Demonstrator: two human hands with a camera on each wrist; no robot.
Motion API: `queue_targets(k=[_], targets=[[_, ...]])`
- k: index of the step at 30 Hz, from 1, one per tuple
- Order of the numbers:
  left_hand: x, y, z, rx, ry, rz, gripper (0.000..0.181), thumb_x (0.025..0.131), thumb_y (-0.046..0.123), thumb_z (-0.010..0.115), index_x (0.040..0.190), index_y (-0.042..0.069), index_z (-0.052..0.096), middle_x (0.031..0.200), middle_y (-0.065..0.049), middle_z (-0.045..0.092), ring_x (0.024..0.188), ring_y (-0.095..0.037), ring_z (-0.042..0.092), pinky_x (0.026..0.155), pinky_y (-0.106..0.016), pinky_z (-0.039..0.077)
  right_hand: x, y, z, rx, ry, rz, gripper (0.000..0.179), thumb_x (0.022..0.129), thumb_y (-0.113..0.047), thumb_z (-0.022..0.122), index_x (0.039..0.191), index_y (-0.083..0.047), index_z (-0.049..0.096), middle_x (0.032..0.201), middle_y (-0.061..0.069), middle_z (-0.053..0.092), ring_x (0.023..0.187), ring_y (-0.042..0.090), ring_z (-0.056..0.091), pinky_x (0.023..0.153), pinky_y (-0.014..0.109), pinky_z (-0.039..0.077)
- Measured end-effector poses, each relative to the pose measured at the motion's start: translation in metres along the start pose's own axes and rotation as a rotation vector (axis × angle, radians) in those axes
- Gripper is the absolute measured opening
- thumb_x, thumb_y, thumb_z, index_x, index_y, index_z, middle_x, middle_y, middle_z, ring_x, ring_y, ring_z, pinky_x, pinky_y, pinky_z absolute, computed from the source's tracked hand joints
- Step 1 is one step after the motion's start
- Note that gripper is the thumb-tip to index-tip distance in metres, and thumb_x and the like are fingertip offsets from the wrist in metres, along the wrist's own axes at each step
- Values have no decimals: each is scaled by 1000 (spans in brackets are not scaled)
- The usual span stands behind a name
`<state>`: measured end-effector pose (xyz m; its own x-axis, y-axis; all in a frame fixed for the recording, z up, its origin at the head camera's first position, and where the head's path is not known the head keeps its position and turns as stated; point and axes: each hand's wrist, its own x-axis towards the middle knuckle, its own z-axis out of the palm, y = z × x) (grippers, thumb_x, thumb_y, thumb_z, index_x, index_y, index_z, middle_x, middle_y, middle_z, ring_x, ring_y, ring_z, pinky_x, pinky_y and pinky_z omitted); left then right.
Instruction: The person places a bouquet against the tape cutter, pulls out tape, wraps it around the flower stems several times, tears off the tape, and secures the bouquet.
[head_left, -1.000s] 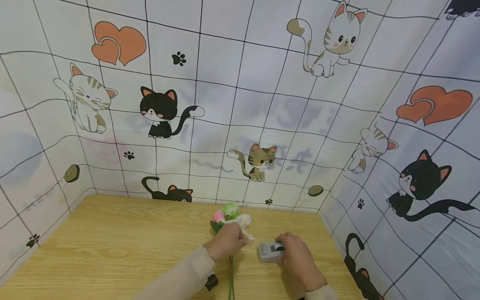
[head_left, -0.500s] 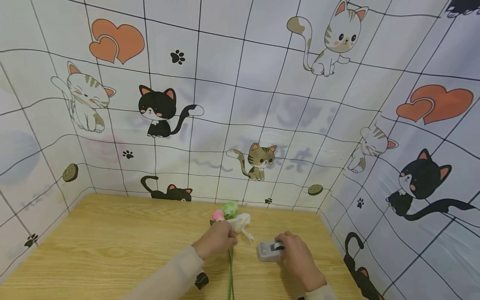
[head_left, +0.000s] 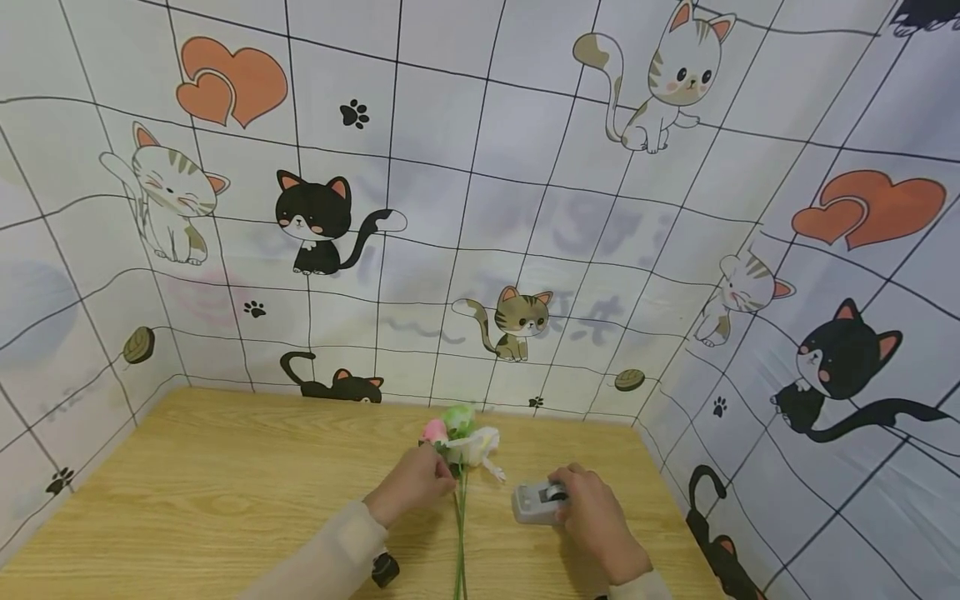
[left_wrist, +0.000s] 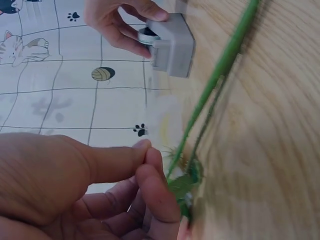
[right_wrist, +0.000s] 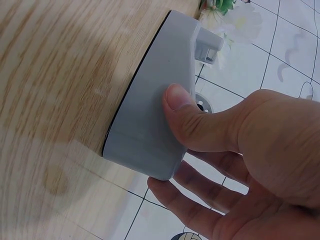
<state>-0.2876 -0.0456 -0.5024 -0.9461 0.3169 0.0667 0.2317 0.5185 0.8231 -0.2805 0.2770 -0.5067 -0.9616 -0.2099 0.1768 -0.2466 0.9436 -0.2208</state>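
Observation:
Artificial flowers in pink, green and white (head_left: 459,421) lie on the table with their long green stems (head_left: 461,533) toward me. My left hand (head_left: 414,482) is just left of the stems below the blooms. In the left wrist view, its thumb and index fingertip (left_wrist: 142,150) pinch together beside the stems and leaves (left_wrist: 182,187); whatever lies between them is too thin to make out. My right hand (head_left: 596,517) grips a grey tape dispenser (head_left: 534,502) standing on the table, with the thumb on its side (right_wrist: 145,95) and the fingers around the back. The tape roll (left_wrist: 147,36) shows inside it.
A small black object (head_left: 385,570) lies on the wooden table (head_left: 225,475), partly behind the left sleeve. White cloth walls (head_left: 480,208) with printed cats and grid lines close off the back and both sides.
My left hand has moved left, from across the stems to their left side, uncovering more of the white flower. The right hand and tape dispenser have stayed nearly still.

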Motion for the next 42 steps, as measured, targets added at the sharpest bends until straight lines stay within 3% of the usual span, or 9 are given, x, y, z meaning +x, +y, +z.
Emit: queue_targets(k=[3, 6, 9, 13, 18, 23, 26, 32, 42], targets=[[3, -16, 6, -11, 8, 16, 24, 105, 3, 81, 81, -2, 79, 72, -5, 70, 57, -7, 44, 53, -19, 36, 0, -1, 0, 1, 2, -5, 55, 75, 3, 105, 124, -10, 84, 117, 7, 81, 104, 29, 78, 89, 56, 71], [15, -47, 21, 19, 12, 37, 22, 105, 4, 80, 83, 1, 81, 79, -9, 79, 60, -8, 52, 53, -21, 44, -1, -1, 0, 1, 6, -8, 55, 75, 3, 105, 124, -10, 84, 116, 7, 81, 104, 29, 78, 88, 56, 70], [20, -60, 30, 46, 23, 39, 16, 107, 7, 82, 92, 4, 84, 90, -9, 84, 68, -11, 61, 57, -24, 53, -1, -1, -1, -1, 10, -9, 55, 75, 3, 105, 124, -10, 83, 116, 7, 81, 104, 30, 78, 88, 56, 71], [8, -41, 28, -16, 58, 16, 27, 102, 2, 85, 76, 1, 77, 70, -2, 72, 58, -10, 49, 50, -21, 41, -1, -2, -1, -5, 14, -16, 55, 75, 4, 105, 124, -9, 83, 116, 8, 80, 103, 31, 78, 88, 57, 71], [-2, -23, 26, -15, 99, -9, 58, 101, -1, 86, 54, 13, 54, 54, 6, 56, 51, -5, 28, 48, -16, 21, -1, -3, -1, -14, 32, -34, 55, 74, 5, 105, 123, -8, 83, 114, 7, 80, 101, 30, 78, 87, 56, 71], [0, -22, 30, 47, 129, -19, 47, 98, -1, 88, 58, 6, 66, 79, -9, 83, 57, -7, 38, 52, -18, 31, -1, -3, 0, -13, 35, -41, 55, 74, 5, 106, 122, -7, 83, 114, 8, 80, 101, 31, 78, 86, 56, 71], [1, -25, 32, 62, 136, -7, 51, 97, -1, 88, 55, 10, 62, 74, -4, 81, 56, -7, 36, 53, -21, 34, -1, -3, 0, -11, 29, -38, 55, 75, 5, 105, 123, -7, 83, 115, 8, 80, 101, 31, 78, 85, 56, 71], [1, -29, 35, 36, 132, -6, 58, 95, -3, 89, 56, 18, 52, 54, 8, 55, 51, -6, 32, 51, -22, 32, -1, -4, 0, -16, 35, -43, 55, 74, 6, 106, 122, -7, 83, 114, 9, 81, 100, 31, 78, 85, 56, 71], [4, -42, 36, 63, 162, 7, 31, 94, -2, 89, 69, 8, 73, 72, -1, 76, 58, -8, 50, 53, -22, 43, -2, -5, -1, -21, 40, -42, 55, 73, 6, 106, 121, -7, 83, 115, 8, 81, 100, 30, 78, 85, 55, 71]])
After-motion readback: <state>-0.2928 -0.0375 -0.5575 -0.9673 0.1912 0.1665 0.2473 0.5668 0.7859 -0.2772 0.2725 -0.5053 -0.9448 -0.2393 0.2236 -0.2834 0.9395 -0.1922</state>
